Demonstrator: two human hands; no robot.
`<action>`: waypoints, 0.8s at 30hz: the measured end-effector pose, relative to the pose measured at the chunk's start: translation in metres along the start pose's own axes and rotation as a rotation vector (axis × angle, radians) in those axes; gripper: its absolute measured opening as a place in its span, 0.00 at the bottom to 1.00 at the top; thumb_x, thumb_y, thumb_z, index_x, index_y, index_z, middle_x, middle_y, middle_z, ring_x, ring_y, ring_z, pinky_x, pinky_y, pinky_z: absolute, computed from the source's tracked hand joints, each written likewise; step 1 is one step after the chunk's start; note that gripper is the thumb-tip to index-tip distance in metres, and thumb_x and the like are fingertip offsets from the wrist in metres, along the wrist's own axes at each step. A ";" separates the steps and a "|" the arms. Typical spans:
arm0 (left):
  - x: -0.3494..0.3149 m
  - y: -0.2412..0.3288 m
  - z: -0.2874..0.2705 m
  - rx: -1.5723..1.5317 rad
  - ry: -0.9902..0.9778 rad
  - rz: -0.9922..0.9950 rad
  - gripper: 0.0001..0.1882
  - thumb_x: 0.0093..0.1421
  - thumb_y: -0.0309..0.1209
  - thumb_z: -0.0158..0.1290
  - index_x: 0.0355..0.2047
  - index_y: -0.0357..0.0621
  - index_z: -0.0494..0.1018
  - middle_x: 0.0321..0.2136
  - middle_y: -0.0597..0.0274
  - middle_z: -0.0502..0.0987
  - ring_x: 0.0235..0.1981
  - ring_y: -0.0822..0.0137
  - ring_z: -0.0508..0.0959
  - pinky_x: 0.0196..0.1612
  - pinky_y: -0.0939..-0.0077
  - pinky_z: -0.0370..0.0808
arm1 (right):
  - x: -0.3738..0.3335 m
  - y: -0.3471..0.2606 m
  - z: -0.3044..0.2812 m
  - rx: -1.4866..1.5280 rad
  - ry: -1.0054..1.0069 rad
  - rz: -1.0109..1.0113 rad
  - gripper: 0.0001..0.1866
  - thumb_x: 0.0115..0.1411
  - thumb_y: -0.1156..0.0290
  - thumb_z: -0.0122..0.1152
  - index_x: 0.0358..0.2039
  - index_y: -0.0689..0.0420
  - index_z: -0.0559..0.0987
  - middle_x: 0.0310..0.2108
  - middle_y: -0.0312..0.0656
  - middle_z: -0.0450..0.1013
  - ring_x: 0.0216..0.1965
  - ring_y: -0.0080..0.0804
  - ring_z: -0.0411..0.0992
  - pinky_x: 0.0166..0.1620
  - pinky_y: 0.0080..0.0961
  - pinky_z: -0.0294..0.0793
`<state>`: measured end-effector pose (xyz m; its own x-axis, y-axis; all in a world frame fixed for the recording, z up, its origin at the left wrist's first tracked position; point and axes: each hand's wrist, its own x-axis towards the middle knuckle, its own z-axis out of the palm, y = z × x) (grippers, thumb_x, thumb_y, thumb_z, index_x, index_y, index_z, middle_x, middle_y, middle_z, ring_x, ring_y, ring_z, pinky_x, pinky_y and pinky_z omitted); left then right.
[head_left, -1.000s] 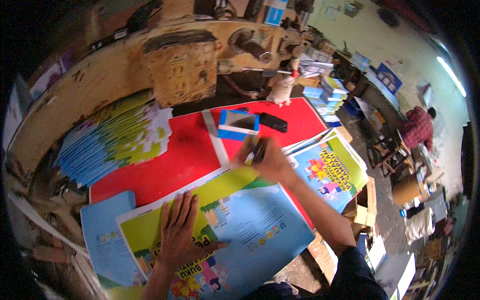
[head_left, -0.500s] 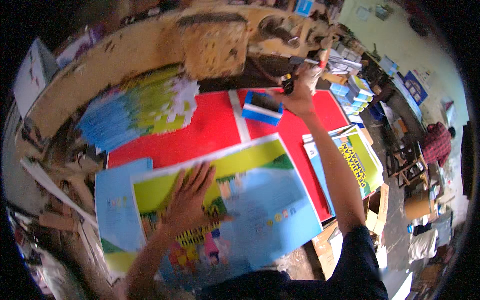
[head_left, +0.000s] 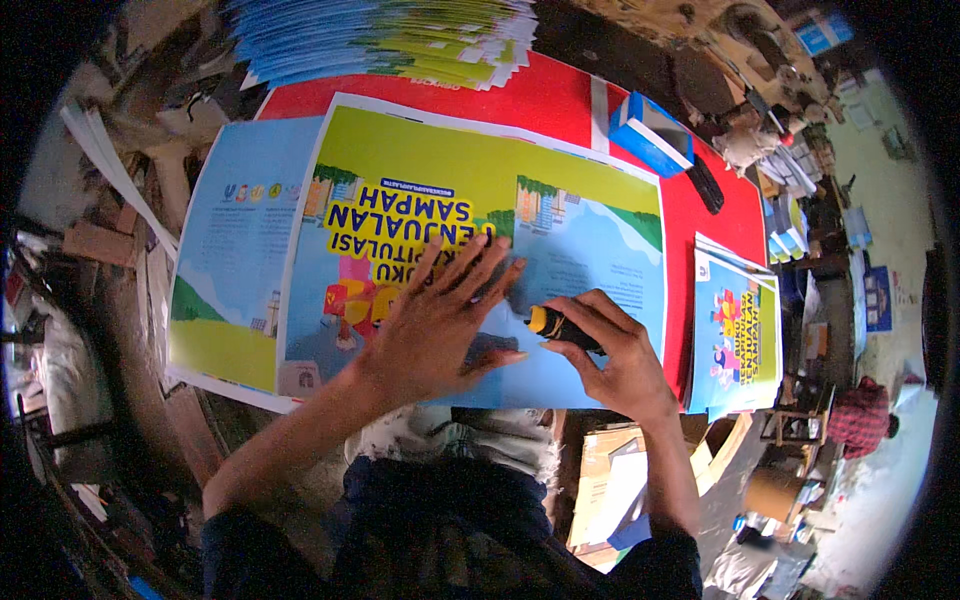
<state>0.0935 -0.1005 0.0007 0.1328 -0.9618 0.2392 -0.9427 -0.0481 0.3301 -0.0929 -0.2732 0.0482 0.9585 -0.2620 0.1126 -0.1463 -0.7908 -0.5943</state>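
A large printed cover sheet (head_left: 590,240), green and blue with a white border, lies across the table in front of me. My left hand (head_left: 440,310) rests on it, fingers spread over the printed lettering and the thumb stretched to the right. My right hand (head_left: 630,365) grips a short black tool with a yellow end (head_left: 560,327), held close above the sheet's right half. The tool's yellow end points left toward my left hand; its exact kind is hard to make out. Another blue and green sheet (head_left: 230,250) sticks out from beneath the left side.
A red tabletop (head_left: 560,105) carries a fanned stack of printed sheets (head_left: 380,40) at the back. An open-topped blue box (head_left: 650,135) stands far right beside a black object (head_left: 706,187). Printed covers (head_left: 735,330) are piled at right. A person in a checked shirt (head_left: 858,418) is farther off.
My right hand has come back from beside the blue box to the sheet, with the black-and-yellow tool in it. The view has shifted, and my left hand still lies on the sheet.
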 end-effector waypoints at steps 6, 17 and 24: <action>-0.013 0.006 0.010 -0.125 0.052 -0.076 0.49 0.61 0.66 0.52 0.72 0.45 0.61 0.74 0.52 0.59 0.76 0.52 0.55 0.77 0.43 0.43 | 0.008 0.006 0.009 -0.029 -0.076 -0.104 0.23 0.57 0.73 0.72 0.54 0.56 0.80 0.46 0.48 0.78 0.43 0.49 0.79 0.45 0.39 0.82; -0.014 0.011 0.016 -0.182 0.125 -0.123 0.49 0.53 0.56 0.66 0.70 0.46 0.64 0.73 0.55 0.61 0.76 0.57 0.54 0.77 0.48 0.44 | 0.010 0.003 0.018 -0.193 -0.043 -0.230 0.21 0.54 0.76 0.73 0.51 0.58 0.82 0.43 0.45 0.75 0.37 0.46 0.79 0.40 0.42 0.81; -0.015 0.009 0.020 -0.213 0.142 -0.146 0.52 0.52 0.55 0.67 0.70 0.42 0.62 0.73 0.55 0.61 0.76 0.59 0.54 0.77 0.50 0.43 | 0.020 0.005 0.015 0.056 -0.119 0.023 0.26 0.49 0.83 0.76 0.51 0.64 0.83 0.37 0.45 0.76 0.36 0.36 0.77 0.41 0.24 0.76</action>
<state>0.0771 -0.0924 -0.0185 0.3177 -0.9009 0.2958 -0.8272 -0.1109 0.5508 -0.0711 -0.2743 0.0353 0.9778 -0.2094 0.0056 -0.1574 -0.7522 -0.6398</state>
